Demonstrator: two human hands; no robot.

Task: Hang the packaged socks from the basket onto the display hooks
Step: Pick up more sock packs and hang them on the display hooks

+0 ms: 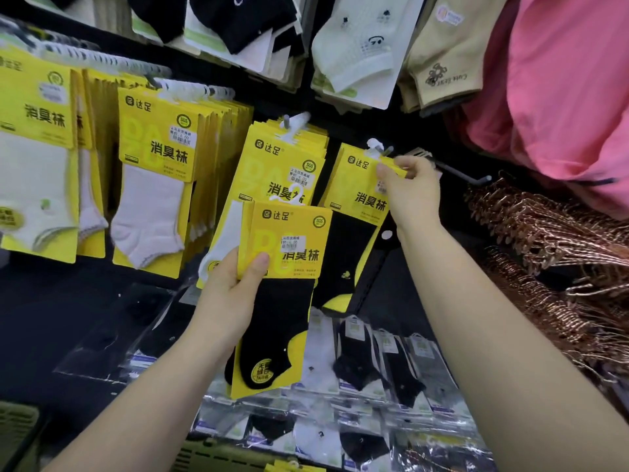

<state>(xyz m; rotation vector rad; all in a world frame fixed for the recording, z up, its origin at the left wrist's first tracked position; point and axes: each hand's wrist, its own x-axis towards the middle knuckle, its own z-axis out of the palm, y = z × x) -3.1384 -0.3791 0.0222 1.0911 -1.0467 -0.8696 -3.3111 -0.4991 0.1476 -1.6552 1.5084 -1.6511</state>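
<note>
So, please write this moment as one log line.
right hand: pinches black sock pack at hook | left hand: holds spare packs

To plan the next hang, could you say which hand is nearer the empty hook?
Right. The right hand, pinching a pack, is left of the empty hook; the left hand, holding a stack, is lower and further left.

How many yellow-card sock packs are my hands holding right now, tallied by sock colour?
Black-sock yellow-card packs: 2, one in the left hand, one in the right hand.
White-sock yellow-card packs: 1, behind the black one in the left hand.
Total: 3 in view.
</note>
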